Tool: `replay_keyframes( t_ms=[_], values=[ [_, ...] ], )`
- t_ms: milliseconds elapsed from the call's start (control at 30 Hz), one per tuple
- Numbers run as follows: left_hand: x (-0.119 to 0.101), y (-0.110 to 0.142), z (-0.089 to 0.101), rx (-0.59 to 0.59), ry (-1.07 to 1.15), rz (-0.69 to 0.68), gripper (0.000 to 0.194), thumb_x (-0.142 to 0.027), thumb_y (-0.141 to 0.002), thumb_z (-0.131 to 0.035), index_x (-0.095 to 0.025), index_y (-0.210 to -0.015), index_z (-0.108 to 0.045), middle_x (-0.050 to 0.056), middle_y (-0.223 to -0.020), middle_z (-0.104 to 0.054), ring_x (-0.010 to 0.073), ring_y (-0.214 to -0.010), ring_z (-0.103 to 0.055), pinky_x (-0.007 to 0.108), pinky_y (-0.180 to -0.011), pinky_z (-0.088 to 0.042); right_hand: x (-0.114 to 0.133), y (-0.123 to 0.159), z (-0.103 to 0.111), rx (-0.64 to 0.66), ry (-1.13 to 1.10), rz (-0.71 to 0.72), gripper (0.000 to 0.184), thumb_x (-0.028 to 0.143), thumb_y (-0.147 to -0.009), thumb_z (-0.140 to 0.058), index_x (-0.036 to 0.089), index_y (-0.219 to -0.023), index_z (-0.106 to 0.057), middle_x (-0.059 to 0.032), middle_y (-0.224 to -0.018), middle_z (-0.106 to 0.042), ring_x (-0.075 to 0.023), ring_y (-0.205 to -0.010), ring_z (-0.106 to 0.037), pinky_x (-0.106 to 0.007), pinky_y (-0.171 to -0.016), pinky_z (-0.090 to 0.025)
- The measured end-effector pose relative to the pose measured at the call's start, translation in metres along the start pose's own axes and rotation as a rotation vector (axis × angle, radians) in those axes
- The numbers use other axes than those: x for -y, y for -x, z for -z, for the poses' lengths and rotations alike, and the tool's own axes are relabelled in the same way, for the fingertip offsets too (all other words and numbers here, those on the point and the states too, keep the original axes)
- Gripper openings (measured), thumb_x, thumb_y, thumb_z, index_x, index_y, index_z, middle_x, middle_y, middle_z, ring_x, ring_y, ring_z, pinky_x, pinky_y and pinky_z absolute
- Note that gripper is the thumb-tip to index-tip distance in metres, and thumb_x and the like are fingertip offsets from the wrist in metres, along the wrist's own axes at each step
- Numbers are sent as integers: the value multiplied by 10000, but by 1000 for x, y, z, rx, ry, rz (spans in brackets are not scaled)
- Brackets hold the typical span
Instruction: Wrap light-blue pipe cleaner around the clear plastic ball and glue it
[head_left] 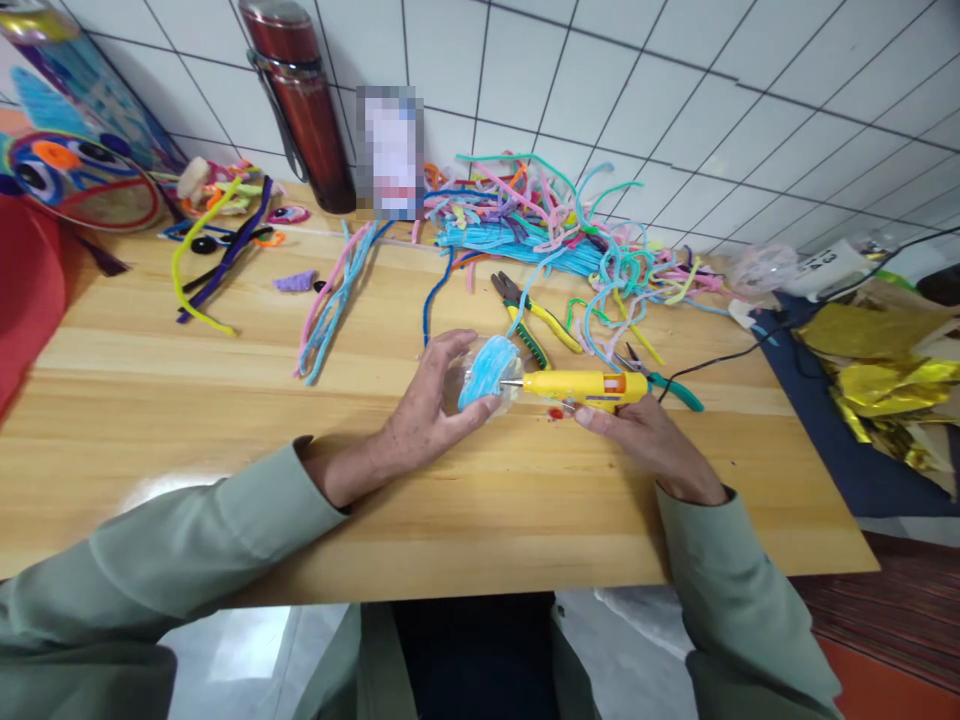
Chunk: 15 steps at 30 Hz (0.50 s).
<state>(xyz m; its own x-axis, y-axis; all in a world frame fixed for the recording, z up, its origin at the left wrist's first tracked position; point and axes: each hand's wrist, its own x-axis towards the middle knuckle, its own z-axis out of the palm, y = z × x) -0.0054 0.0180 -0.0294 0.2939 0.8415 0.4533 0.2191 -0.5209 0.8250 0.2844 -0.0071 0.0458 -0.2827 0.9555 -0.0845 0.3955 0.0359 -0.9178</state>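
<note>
My left hand (431, 400) is wrapped round a clear, round plastic piece (514, 402) partly covered with light blue pipe cleaners (489, 368). One blue strand runs up from it toward the pile behind. A yellow hot glue gun (559, 384) is gripped in my right hand (637, 435), its metal nozzle pointing left and meeting the right side of the blue covering. Whether glue is coming out is too small to tell. Behind the glue gun lie pliers with yellow-green handles (551, 325). Partly behind its rear end are teal-handled pliers (679, 390).
Heaped pipe cleaners (540, 235) lie along the tiled wall. A red thermos (304, 110) stands left of them, with a decorated round piece (82, 180) farther left. The gun's black cord (739, 352) trails right toward gold foil (885, 350). Loose pipe cleaners (337, 300) lie left of my hands.
</note>
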Motion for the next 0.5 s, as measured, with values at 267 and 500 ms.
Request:
replay_keyframes(
  t_ms=[267, 500],
  values=[
    [4, 1, 2, 23, 30, 41, 695, -405, -974, -763, -316, -1562, -404, 142, -1584, -481, 348, -1518, -496, 638, -1309, -399, -38, 3, 75, -397, 196, 114, 387, 597, -907, -776, 233, -1037, -772, -65, -1029, -794, -282, -988, -737, -446, -939, -603],
    [5, -1, 1, 15, 28, 41, 681, -415, -962, -769, -309, -1543, -429, 138, -1564, -499, 351, -1483, -526, 652, -1298, -407, -113, 16, 173, -481, 825, -14, 355, 384, -949, -625, 200, -1238, -718, -113, -1100, -782, -302, -1036, -706, -466, -965, -590]
  ],
)
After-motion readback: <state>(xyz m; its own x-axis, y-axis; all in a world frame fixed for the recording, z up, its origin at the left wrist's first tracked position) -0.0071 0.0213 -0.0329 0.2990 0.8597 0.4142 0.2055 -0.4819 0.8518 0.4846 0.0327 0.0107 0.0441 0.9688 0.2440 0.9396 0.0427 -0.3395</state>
